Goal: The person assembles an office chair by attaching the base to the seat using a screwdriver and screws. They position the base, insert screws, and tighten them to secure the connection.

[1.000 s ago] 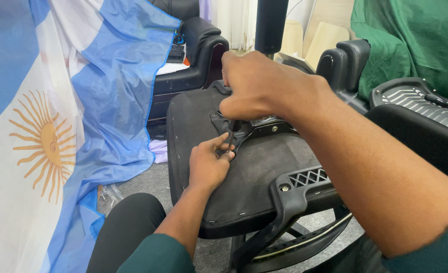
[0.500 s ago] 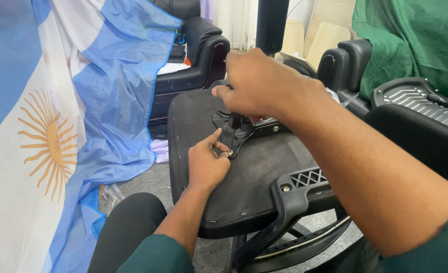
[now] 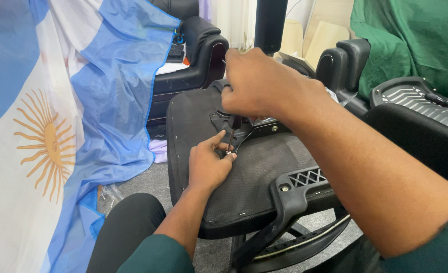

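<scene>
Right hand: your right hand [image 3: 259, 83] is closed around the handle of a screwdriver [image 3: 231, 136], held upright over the middle of the upturned chair seat [image 3: 264, 167].
Left hand: your left hand [image 3: 209, 164] rests on the seat underside, thumb and forefinger pinched shut at the tool's tip, apparently steadying a small screw; the screw itself is too small to make out.
Bracket: the black metal plate [image 3: 244, 129] lies on the seat just beyond your left fingers, with the tip meeting it at its near edge.
Armrest: a black plastic armrest [image 3: 300, 184] sticks out of the seat's near right side.
Surroundings: a blue and white flag with a sun [image 3: 47, 136] hangs on the left; other black chairs stand at the far side.
Risk: if the tip slips out of the screw head, it would likely jab your left fingertips, since they sit right beside it.
Risk: a tilted shaft could start the screw crooked or let it drop.
</scene>
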